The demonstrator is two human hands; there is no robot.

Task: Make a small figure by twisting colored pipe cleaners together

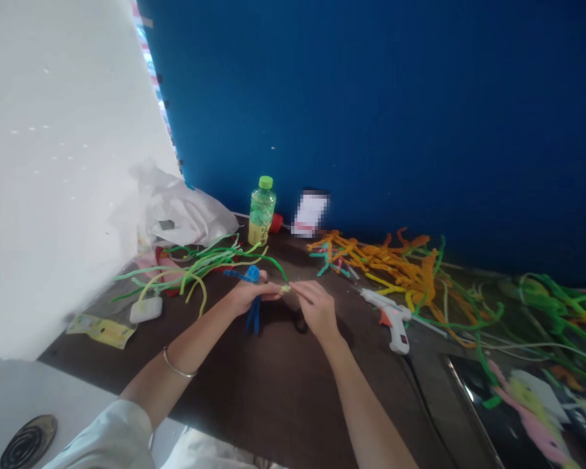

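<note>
My left hand (251, 294) is closed, with a blue pipe-cleaner piece (252, 273) in its grip; a curled blob shows above the fingers and loose blue strands hang below. Its thumb and fingertips also reach a small pale yellow pipe-cleaner piece (286, 288). From the other side my right hand (317, 305) pinches that same yellow piece. A green pipe cleaner (276, 262) arches up from it towards the back left. The fingers partly hide the yellow piece, so its exact shape cannot be told.
Green pipe cleaners (200, 264) lie at left near a white case (146, 309). Behind stand a bottle (262, 212) and a phone (310, 213). Orange pipe cleaners (385, 257) and a corded glue gun (393, 319) lie right. A dark tray (473, 417) sits front right.
</note>
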